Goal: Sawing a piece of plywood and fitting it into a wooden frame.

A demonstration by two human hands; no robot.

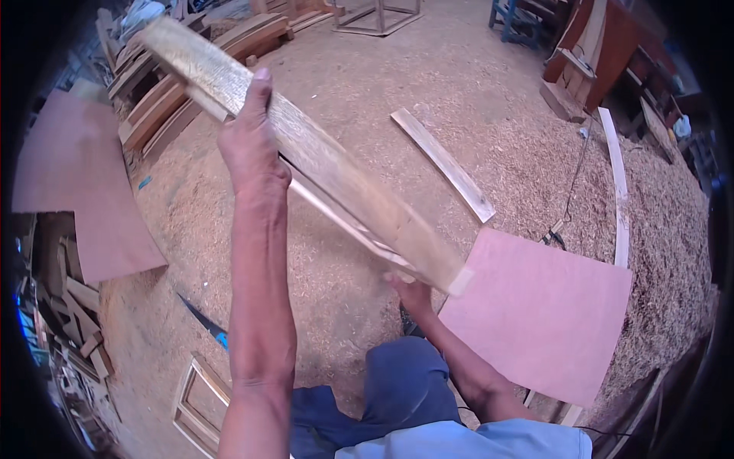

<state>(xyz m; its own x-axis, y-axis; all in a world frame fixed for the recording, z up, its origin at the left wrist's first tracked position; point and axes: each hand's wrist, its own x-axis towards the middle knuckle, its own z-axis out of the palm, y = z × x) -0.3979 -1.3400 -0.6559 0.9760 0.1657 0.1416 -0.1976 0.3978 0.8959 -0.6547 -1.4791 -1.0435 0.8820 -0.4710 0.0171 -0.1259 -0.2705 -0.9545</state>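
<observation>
Left hand (252, 141) holds long wood piece (340, 168), slanted above floor (329, 298), low end by left edge of pink board (543, 317). Right hand (414, 297) by low end, partly hidden; cannot tell if gripping.

Brown floor (359, 99): shavings (664, 229) heaped at right, short plank (445, 166) near middle, blue-handled saw (202, 317) left.

I am in a woodworking workshop: wood shavings (669, 245) lie heaped to the right of my right hand (413, 295), a saw (202, 319) lies on the floor (344, 92) nearer me than my left hand (254, 149), and timber (159, 107) is piled to that hand's left.
</observation>
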